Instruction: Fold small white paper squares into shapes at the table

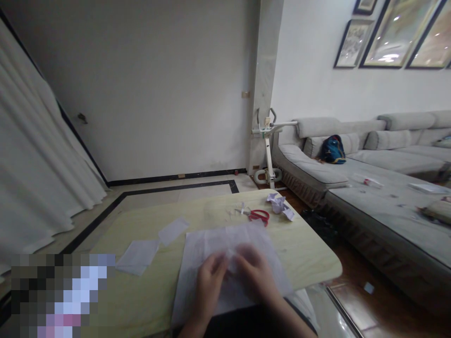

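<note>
Far right: we are seeing a grey sofa bearing a blue backpack.
Beyond the table: a white exercise machine is standing.
Far wall, right: framed pictures are hanging.
Left: a white curtain is draping.

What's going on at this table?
A person has both hands, left hand and right hand, close together over a large white sheet, fingertips at a small whitish piece. Blur hides whether they grip it. On the table, two smaller paper pieces lie left of the sheet. Beyond the sheet are red-handled scissors, with crumpled-looking paper to their right.
</note>
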The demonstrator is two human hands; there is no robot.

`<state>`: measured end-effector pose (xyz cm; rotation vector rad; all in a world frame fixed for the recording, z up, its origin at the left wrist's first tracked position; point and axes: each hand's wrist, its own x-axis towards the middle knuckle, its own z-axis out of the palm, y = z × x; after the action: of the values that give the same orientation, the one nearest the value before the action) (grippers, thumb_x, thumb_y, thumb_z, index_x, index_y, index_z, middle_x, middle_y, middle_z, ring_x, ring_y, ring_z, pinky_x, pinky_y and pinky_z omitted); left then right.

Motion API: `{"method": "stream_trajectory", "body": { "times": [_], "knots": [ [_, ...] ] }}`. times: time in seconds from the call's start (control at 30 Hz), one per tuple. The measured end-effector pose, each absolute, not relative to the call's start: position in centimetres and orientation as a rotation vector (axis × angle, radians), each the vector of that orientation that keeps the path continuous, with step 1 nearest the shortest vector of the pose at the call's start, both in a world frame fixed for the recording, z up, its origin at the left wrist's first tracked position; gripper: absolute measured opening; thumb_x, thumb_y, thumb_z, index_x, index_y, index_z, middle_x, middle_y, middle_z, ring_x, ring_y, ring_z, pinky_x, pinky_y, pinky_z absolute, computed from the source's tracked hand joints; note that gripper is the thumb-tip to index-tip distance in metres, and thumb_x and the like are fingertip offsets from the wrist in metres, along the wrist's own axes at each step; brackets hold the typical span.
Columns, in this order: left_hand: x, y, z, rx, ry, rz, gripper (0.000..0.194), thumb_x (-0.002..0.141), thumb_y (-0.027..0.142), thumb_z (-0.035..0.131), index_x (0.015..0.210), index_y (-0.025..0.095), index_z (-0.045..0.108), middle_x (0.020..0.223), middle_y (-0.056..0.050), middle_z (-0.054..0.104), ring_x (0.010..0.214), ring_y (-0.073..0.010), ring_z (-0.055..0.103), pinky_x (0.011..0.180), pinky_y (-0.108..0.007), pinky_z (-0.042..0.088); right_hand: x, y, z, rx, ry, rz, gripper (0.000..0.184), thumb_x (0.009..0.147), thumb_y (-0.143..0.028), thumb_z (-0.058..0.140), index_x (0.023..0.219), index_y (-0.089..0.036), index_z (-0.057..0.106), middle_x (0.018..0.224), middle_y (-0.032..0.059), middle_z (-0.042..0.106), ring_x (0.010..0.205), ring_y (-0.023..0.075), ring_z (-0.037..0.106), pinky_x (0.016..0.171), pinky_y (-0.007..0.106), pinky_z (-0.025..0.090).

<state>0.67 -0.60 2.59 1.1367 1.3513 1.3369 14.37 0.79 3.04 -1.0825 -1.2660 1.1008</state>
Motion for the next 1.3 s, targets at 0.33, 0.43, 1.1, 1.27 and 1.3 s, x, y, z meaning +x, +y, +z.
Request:
{"method": "stream_trajectory", "body": {
  "times": [0.33, 0.43, 1.1, 1.27, 1.3],
  "knots": [
    [0.7, -0.8, 3.0, 1.123, 1.348, 1.344, 0.037, 0.068, 0.044, 0.074, 0.091, 0.015, 0.072, 0.087, -0.01, 0.077, 0.081, -0.0264, 0.072, 0.068, -0.032, 0.058, 14.5, 0.8, 3.0, -1.108, -1.385, 1.109, 0.027, 0.08, -0.038, 0.062, 0.063, -0.017, 0.063, 0.061, 0.0004, 0.06, 0.06, 0.0152, 0.054, 0.057, 0.025, 0.043],
    [0.7, -0.7, 2.7, 1.147, 1.326, 1.332, 0.036, 0.069, 0.043, 0.073, 0.09, 0.015, 0.072, 0.087, -0.01, 0.077, 0.078, -0.0251, 0.072, 0.066, -0.031, 0.058, 14.6, 0.9, 2.9, -1.101, -1.335, 1.157, 0.025, 0.08, -0.04, 0.061, 0.067, -0.02, 0.065, 0.063, 0.0005, 0.062, 0.06, 0.0159, 0.055, 0.057, 0.025, 0.044],
    [0.3, -1.3, 3.2, 1.168, 1.397, 1.365, 0.035, 0.07, 0.052, 0.07, 0.068, 0.017, 0.071, 0.057, -0.002, 0.066, 0.056, -0.0183, 0.06, 0.055, -0.026, 0.048, 14.6, 1.0, 2.7, -1.155, -1.378, 1.068, 0.033, 0.08, -0.042, 0.061, 0.056, -0.02, 0.058, 0.053, -0.0027, 0.053, 0.054, 0.0135, 0.048, 0.052, 0.023, 0.04],
    [0.2, -1.4, 3.4, 1.156, 1.391, 1.369, 0.034, 0.073, 0.05, 0.068, 0.064, 0.017, 0.069, 0.057, -0.002, 0.066, 0.057, -0.0175, 0.06, 0.057, -0.026, 0.048, 14.6, 0.9, 2.7, -1.164, -1.354, 1.099, 0.035, 0.078, -0.043, 0.063, 0.053, -0.019, 0.056, 0.05, -0.0035, 0.05, 0.051, 0.0128, 0.046, 0.05, 0.023, 0.038],
    [0.3, -1.4, 3.4, 1.151, 1.393, 1.367, 0.034, 0.074, 0.049, 0.067, 0.067, 0.017, 0.07, 0.058, -0.002, 0.066, 0.058, -0.0175, 0.061, 0.058, -0.025, 0.048, 14.6, 0.9, 2.6, -1.162, -1.346, 1.106, 0.035, 0.078, -0.043, 0.063, 0.053, -0.019, 0.056, 0.05, -0.0036, 0.05, 0.051, 0.0127, 0.046, 0.05, 0.023, 0.037]
  ]
}}
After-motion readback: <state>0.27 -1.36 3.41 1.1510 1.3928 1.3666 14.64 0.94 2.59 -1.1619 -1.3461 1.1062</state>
